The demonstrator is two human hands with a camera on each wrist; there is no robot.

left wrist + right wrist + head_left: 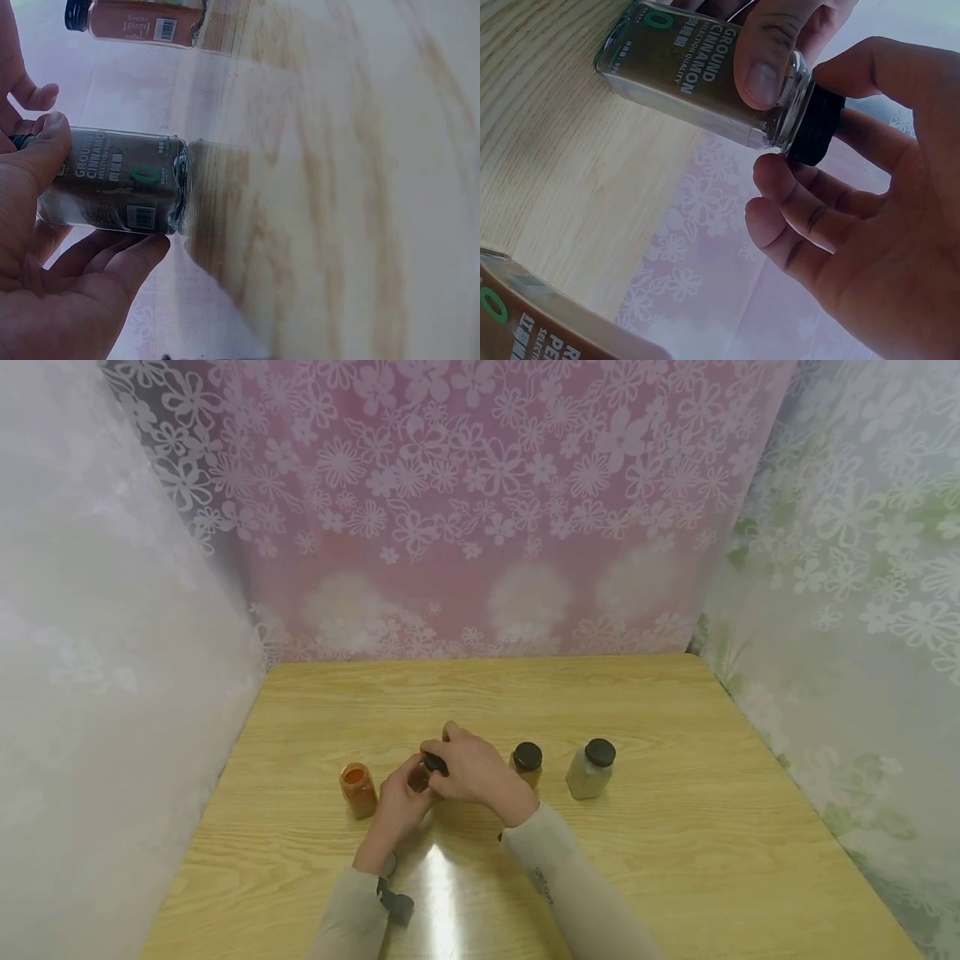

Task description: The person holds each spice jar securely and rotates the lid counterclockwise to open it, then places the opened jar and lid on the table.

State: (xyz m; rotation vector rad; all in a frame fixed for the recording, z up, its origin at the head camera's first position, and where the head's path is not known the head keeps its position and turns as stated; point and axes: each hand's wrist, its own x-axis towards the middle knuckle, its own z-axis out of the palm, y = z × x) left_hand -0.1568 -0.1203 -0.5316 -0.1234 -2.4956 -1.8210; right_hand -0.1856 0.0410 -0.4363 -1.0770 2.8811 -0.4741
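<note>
Four spice jars on a wood-grain tabletop (pixel 675 860); one in handling, three standing by.

Item one: ground-cinnamon jar (pixel 682 64), clear glass, brown contents, label in English and Chinese. Located between the two hands, near the middle of the group. Base at the tabletop or just above it; contact cannot be told with certainty. Fitted at the neck with a black lid (pixel 817 126).

Left hand (pixel 402 806): narrow grip, the jar's body held between thumb and curled fingers, the thumb laid near the shoulder.

Right hand (pixel 472 767): narrow grip, the lid held by its sides between thumb and fingers, two other fingertips lying just beside the neck.

Item two: lidless jar (pixel 360 797), orange-red contents, placed to the left of the left hand.

Item three: dark-lidded jar (pixel 527 766), partly hidden behind the right wrist.

Item four: pale jar (pixel 590 772), black-lidded, placed farthest right.

Step in hand, as judged: the lid of item one is being worked while the body is braced. Whether it is being loosened or tightened cannot be told from these views. For the next move, a steady hold on the glass and a twist in line with the neck are judged to be called for; if the lid is to be removed, a straight lift should follow, the jar being kept upright against spillage.
</note>
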